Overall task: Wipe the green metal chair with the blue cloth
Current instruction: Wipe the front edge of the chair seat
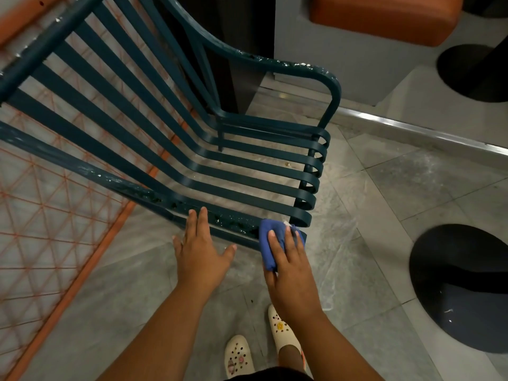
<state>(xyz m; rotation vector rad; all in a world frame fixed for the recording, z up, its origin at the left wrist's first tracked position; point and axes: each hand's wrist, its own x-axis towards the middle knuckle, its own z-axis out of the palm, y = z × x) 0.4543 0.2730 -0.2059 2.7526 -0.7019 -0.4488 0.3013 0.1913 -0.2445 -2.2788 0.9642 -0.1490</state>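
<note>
Right hand (291, 270) is pressing the cloth (270, 243) onto the chair's (192, 149) near armrest (233, 222), fingers mostly flat over it. Left hand (202, 251) is lying open, fingertips touching the same rail just beside.

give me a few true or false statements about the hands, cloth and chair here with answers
1. The right hand presses the blue cloth on the chair's near armrest. True.
2. The left hand holds a second cloth. False: it holds nothing, its fingers straight and touching the armrest.
3. The chair has a cushion on its seat. False: bare metal slats.
4. The armrest paint is chipped. True.
</note>
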